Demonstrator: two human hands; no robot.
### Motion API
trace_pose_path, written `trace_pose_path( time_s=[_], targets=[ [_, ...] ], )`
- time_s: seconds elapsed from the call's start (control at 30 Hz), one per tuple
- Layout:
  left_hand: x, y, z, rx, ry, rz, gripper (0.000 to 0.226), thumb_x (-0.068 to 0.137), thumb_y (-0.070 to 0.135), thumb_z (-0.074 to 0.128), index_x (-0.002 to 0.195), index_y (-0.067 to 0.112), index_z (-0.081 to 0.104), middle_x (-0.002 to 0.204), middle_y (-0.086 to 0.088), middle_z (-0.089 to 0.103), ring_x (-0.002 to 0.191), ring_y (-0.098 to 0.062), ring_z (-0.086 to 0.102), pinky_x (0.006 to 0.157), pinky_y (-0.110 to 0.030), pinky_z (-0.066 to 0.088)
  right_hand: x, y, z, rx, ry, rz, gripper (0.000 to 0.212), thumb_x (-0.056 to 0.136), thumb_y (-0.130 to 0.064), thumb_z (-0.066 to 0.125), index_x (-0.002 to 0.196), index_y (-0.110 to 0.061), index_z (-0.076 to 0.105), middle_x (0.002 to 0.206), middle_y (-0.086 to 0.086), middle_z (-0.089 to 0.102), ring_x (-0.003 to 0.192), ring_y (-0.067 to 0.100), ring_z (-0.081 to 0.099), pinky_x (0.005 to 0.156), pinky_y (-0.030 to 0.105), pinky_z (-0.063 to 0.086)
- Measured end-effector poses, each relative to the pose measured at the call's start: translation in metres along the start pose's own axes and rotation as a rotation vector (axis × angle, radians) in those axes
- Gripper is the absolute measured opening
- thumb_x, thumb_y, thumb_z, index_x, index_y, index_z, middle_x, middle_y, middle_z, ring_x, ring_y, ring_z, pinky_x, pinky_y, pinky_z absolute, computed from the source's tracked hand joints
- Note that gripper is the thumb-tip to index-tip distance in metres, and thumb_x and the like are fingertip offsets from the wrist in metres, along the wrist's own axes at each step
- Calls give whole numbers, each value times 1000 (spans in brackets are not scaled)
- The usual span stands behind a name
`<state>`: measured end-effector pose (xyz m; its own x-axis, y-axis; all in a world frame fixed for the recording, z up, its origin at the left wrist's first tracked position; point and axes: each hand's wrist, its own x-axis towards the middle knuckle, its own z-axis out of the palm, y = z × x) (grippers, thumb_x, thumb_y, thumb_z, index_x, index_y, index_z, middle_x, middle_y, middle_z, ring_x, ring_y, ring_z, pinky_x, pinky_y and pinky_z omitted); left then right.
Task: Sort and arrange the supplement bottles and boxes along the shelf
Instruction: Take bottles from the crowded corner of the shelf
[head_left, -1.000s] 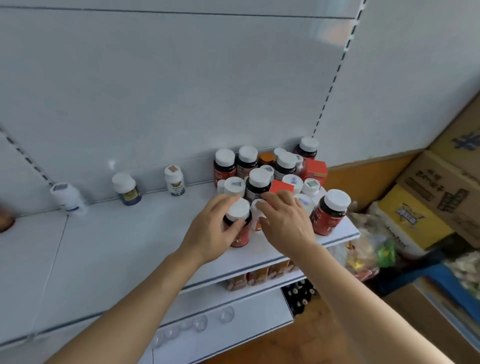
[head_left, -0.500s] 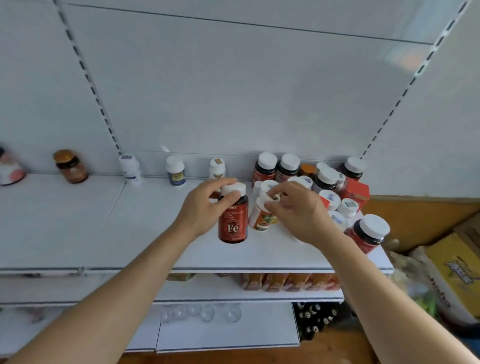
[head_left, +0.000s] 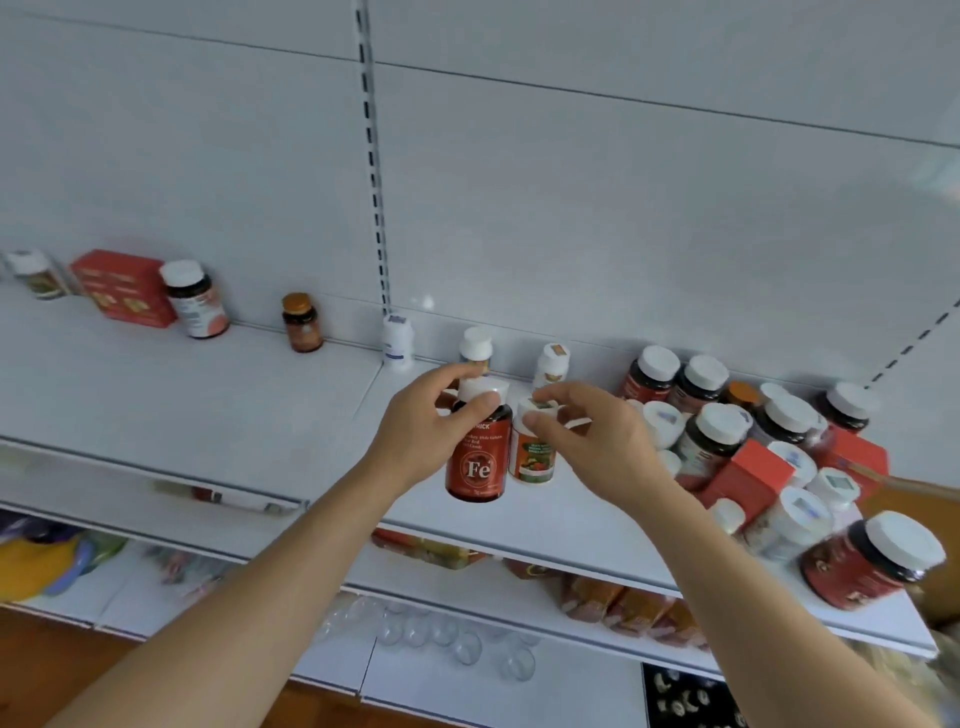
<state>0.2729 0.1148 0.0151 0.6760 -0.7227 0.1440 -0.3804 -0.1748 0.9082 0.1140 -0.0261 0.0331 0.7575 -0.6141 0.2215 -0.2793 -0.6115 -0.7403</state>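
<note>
Both hands grip by the white caps: the left hand (head_left: 421, 431) pinches the cap of the Fe bottle (head_left: 477, 452), the right hand (head_left: 587, 441) pinches the cap of the small bottle (head_left: 531, 457) just beside it. Both bottles hang upright above the front part of the shelf (head_left: 208, 410). A crowded cluster (head_left: 753, 452) fills the right end; single bottles stand along the back edge. I would lower each one straight onto a bare spot at the back edge, label forward, before the fingers open.
</note>
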Motion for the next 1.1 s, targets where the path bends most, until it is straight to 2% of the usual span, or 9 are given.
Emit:
trace_pose_path(
  time_s=[0.13, 0.27, 0.37, 0.5, 0.67, 0.9, 1.1],
  targets=[
    [-4, -15, -43, 15, 25, -7, 39, 86, 49, 67, 122, 35, 60, 115, 17, 63, 100, 1, 59, 76, -13, 44, 10, -29, 35, 0, -19, 1, 16, 86, -41, 71, 101, -34, 69, 91, -17, 67, 84, -3, 62, 71, 14, 50],
    [-6, -36, -95, 27, 44, -6, 37, 86, 48, 67, 120, 35, 61, 116, 17, 64, 99, -1, 61, 73, -10, 44, 19, -63, 78, 6, -21, 6, 18, 87, -38, 70, 103, -32, 69, 91, -21, 65, 86, -7, 59, 65, 4, 44],
    [-4, -54, -134, 29, 68, -4, 34, 86, 48, 67, 118, 36, 62, 113, 19, 64, 98, 0, 61, 71, -7, 44, 28, -86, 114, 11, -3, 4, 17, 86, -37, 71, 102, -31, 69, 93, -20, 66, 86, -7, 60, 67, 8, 46],
    [-4, -80, -182, 23, 99, -32, 33, 87, 49, 65, 117, 36, 62, 113, 16, 65, 99, -3, 61, 74, -10, 44, 40, -113, 159, 42, -2, 2, 17, 86, -35, 72, 102, -29, 69, 94, -19, 67, 86, -7, 60, 67, 6, 46],
    [7, -102, -230, 24, 135, -66, 32, 87, 50, 64, 117, 38, 61, 113, 16, 65, 99, -3, 61, 74, -11, 44, 65, -141, 200, 32, -39, -16, 16, 86, -38, 71, 101, -32, 69, 94, -22, 66, 86, -3, 62, 68, 9, 48],
    [41, -125, -267, 45, 177, -116, 33, 86, 45, 69, 116, 32, 64, 109, 17, 65, 98, -4, 62, 76, -15, 45, 126, -146, 243, -32, -39, -9, 18, 86, -37, 71, 102, -31, 68, 96, -11, 68, 84, 0, 63, 71, 18, 51],
    [78, -137, -289, 89, 180, -122, 25, 84, 42, 72, 108, 40, 63, 103, 30, 61, 94, 6, 60, 75, -12, 44, 178, -133, 265, -103, -36, 6, 21, 85, -34, 71, 104, -27, 68, 101, -6, 68, 87, 11, 65, 80, 30, 54]
  ],
)
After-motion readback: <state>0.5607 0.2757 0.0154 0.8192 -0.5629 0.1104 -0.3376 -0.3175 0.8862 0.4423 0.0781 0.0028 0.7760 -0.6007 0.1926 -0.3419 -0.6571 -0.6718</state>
